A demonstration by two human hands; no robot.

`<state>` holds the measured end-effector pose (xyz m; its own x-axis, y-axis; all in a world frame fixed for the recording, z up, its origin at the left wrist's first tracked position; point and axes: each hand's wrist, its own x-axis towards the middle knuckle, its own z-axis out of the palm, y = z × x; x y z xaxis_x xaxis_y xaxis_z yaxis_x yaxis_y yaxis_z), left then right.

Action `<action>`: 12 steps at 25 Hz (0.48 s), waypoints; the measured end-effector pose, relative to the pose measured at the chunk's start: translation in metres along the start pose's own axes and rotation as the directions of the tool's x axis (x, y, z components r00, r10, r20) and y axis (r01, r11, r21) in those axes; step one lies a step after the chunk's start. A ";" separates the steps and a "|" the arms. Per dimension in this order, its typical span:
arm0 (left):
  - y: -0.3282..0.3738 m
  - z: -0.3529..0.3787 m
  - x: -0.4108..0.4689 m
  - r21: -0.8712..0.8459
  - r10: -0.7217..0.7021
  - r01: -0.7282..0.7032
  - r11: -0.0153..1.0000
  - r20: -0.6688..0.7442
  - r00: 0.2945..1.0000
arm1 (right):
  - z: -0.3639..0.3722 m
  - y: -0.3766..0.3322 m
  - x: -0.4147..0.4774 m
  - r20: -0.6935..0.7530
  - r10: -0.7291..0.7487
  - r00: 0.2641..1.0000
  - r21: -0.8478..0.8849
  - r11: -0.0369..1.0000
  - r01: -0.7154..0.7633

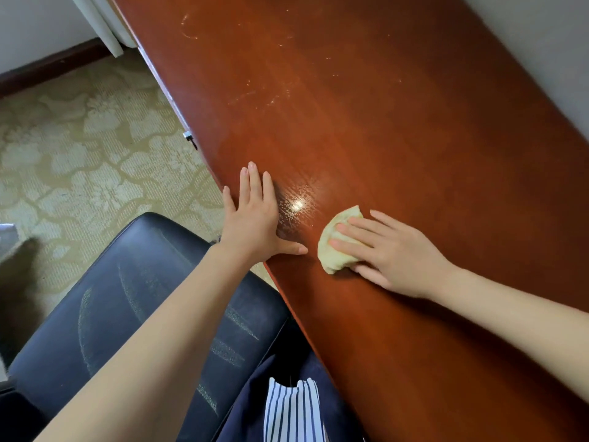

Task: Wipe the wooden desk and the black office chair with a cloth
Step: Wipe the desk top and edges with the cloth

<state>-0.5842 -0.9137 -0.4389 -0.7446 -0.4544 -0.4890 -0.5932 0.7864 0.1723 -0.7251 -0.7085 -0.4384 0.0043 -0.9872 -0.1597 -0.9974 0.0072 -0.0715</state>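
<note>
The reddish wooden desk runs diagonally from the top left to the bottom right. My right hand lies flat with straight fingers on a bunched pale yellow cloth, pressing it onto the desk top. My left hand rests open and flat at the desk's near edge, fingers spread, just left of the cloth. The black office chair stands below the desk edge at the lower left, its seat streaked with pale dust marks. My left forearm crosses over the chair.
Pale smears and scratches mark the desk surface farther along. Patterned beige carpet covers the floor to the left. A grey wall borders the desk's far side. A striped cloth on dark clothing shows at the bottom.
</note>
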 end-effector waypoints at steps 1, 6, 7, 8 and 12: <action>0.002 0.000 0.004 0.026 -0.009 0.009 1.000 0.009 1.000 | 0.000 0.005 0.006 -0.012 0.035 0.999 -0.021 0.999 -0.036; 0.008 0.003 0.010 0.125 -0.033 0.030 0.992 0.022 0.999 | -0.008 0.049 0.054 0.043 0.406 0.913 -0.020 0.914 -0.405; 0.008 0.004 0.010 0.134 -0.033 0.030 0.990 0.020 0.999 | -0.010 0.063 0.063 0.052 0.464 0.884 -0.027 0.886 -0.463; 0.008 0.004 0.010 0.143 -0.034 0.031 0.989 0.020 0.999 | -0.012 0.076 0.073 0.072 0.513 0.856 -0.028 0.858 -0.512; 0.010 0.004 0.011 0.184 -0.037 0.033 0.982 0.017 0.999 | -0.018 0.108 0.118 0.244 0.649 0.721 0.113 0.719 -0.685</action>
<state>-0.5969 -0.9091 -0.4462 -0.7167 -0.4761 -0.5096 -0.5509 0.8345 -0.0048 -0.8333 -0.8270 -0.4474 -0.6264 -0.6682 -0.4013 -0.7123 0.6998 -0.0535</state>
